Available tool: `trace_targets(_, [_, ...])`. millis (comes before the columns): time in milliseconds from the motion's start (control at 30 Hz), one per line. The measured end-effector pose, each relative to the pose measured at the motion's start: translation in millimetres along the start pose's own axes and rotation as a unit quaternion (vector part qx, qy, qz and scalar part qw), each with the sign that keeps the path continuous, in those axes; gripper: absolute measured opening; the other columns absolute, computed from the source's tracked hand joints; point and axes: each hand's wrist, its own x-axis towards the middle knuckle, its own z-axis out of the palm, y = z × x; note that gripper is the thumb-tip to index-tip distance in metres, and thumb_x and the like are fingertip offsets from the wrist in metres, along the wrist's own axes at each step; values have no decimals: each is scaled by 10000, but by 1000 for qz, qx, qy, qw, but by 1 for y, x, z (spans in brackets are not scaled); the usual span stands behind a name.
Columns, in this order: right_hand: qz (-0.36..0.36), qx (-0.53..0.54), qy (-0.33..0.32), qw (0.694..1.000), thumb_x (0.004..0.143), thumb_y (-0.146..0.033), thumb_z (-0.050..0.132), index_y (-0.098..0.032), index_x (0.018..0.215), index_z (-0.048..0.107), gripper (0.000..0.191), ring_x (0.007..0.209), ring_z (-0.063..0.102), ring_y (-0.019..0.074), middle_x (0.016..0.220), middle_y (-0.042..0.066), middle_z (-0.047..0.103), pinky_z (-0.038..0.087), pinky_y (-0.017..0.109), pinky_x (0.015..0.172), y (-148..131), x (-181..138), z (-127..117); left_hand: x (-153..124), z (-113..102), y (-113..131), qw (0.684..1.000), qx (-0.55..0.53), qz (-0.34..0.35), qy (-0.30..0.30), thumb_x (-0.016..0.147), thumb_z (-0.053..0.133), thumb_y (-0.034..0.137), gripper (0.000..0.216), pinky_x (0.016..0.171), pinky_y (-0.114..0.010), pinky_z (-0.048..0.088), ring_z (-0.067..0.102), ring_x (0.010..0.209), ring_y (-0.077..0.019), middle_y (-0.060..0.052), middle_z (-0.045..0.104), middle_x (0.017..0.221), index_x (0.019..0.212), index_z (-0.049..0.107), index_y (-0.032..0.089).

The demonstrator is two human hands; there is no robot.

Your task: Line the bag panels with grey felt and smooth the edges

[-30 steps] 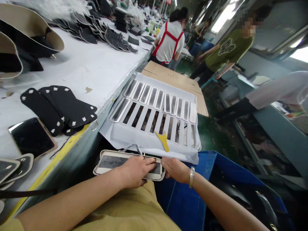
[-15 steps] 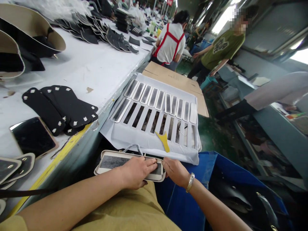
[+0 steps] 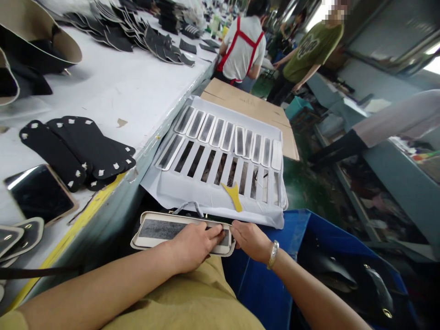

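Left hand (image 3: 194, 243) is pressing down on a beige-rimmed panel (image 3: 161, 230) lying across the lap, grip flat on it. Right hand (image 3: 250, 239) is pinching the panel's right end, grip narrow. White sheet (image 3: 206, 195) of similar strips is lying just beyond, beside the tabletop (image 3: 137, 87).

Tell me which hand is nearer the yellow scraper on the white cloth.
Right. The right hand sits just below the yellow scraper, at the beige panel's end; the left hand rests on that panel, further left.

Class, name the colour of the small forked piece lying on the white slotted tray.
Yellow. The forked piece shows best in the head view, on the tray.
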Motion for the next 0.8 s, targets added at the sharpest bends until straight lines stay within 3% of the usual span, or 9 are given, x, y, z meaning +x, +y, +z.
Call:
trace_targets(200, [21,49,8,999,942,-247,319,-178,721,453,267,502,539,115,548,-1,544,389,249,516,2,1,3,0,1,1,1000,9,-8,12,836,442,248,554,678,-346,438,520,910,-236,-78,383,1407,1377,342,185])
trace_targets(433, [30,194,-64,978,953,-321,285,-196,796,425,245,533,620,152,562,5,583,460,257,469,16,2,11,2,-7,-1,999,-31,-9,1,773,550,348,654,779,-347,452,525,930,-235,-84,400,1390,1368,342,171])
trace_targets(700, [22,176,-38,983,934,-332,329,-197,731,418,260,525,611,148,565,23,600,463,251,486,13,-2,6,2,-10,-2,997,-67,-38,-9,756,574,361,686,800,-360,464,527,986,-248,-96,403,1379,1374,323,204])
trace_targets(800, [46,242,-59,968,933,-381,334,-205,741,418,274,530,615,157,565,20,601,488,265,497,16,-1,10,2,-12,-3,997,-66,-32,-5,743,589,372,685,807,-357,464,538,965,-244,-97,414,1367,1359,348,195])
